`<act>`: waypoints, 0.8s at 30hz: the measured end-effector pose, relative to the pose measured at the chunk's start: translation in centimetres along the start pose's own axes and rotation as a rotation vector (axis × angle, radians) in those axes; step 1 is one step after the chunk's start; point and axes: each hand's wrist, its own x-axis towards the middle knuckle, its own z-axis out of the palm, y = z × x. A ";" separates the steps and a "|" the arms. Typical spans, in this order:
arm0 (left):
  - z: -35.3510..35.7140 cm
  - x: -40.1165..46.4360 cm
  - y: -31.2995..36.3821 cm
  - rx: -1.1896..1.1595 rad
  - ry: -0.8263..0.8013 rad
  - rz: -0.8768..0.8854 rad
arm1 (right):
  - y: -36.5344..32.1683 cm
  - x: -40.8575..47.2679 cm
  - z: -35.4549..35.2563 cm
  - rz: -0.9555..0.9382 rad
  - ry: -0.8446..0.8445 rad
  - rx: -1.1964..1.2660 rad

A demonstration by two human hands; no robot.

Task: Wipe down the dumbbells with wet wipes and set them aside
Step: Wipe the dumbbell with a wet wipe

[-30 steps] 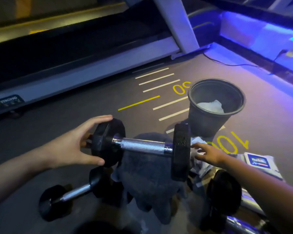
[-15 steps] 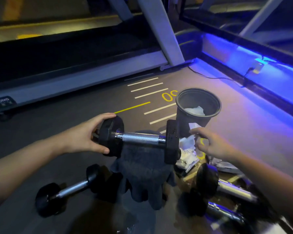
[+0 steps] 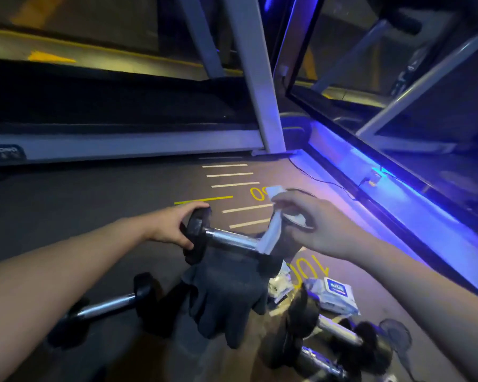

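Head view, looking down at a dark gym floor point(image 3: 100, 216) lit with purple-blue light. My left hand point(image 3: 171, 226) reaches in from about 9 o'clock and grips the left black end plate of a dumbbell point(image 3: 232, 241) — fingers curled over the top of the plate, thumb under its edge. The dumbbell sits level across the middle of the view, its chrome handle running toward 3 o'clock, resting on a dark grey towel point(image 3: 226, 293) that hangs down below it toward 6 o'clock.

My right hand point(image 3: 315, 227) comes in from about 4 o'clock and pinches a white wet wipe point(image 3: 273, 230) between the fingers. The wipe hangs down and touches the right end of the handle, covering the dumbbell's right plate from sight.

At 7 o'clock a second dumbbell point(image 3: 102, 307) lies on the floor, well apart from the one I hold. At 5 o'clock two more dumbbells point(image 3: 329, 343) lie close together. Just above them, near 4 o'clock, lies a flat pack of wet wipes point(image 3: 337, 295) with a blue label, and beside it some crumpled white wipes point(image 3: 280, 285).

Yellow and white floor markings point(image 3: 232, 186) run toward 12 o'clock — beyond them stands a treadmill frame point(image 3: 138, 147). A blue light strip point(image 3: 375, 172) runs along the floor edge at 2 o'clock.
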 end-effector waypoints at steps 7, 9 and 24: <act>0.3 -0.3 0.2 0.026 0.027 -0.027 | -1.4 5.2 8.6 0.047 -0.123 -0.002; 0.4 -0.3 0.3 0.034 0.039 -0.020 | -1.2 6.4 10.4 0.072 -0.146 -0.005; 0.5 0.0 0.1 -0.034 0.038 -0.024 | 1.9 9.6 16.4 0.314 -0.046 -0.024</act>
